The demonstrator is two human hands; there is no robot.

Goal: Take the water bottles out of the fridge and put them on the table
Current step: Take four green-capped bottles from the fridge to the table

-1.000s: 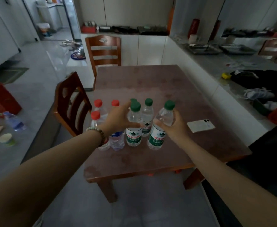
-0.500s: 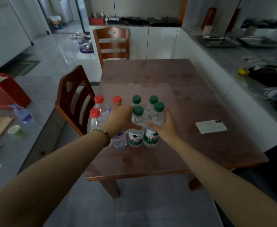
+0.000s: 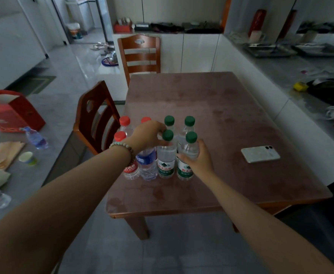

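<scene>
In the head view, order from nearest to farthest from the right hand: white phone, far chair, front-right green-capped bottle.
1. front-right green-capped bottle, gripped by the right hand.
2. white phone, on its right.
3. far chair, behind the table.

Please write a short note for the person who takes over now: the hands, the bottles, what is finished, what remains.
Left hand grips the front-left green-cap bottle near its neck.
Right hand grips the front-right green-cap bottle round its body.
Both bottles stand on the table, grouped with six other bottles.
Done: eight bottles on the table.
Left: release both; fridge not in view, so check it for more.
</scene>
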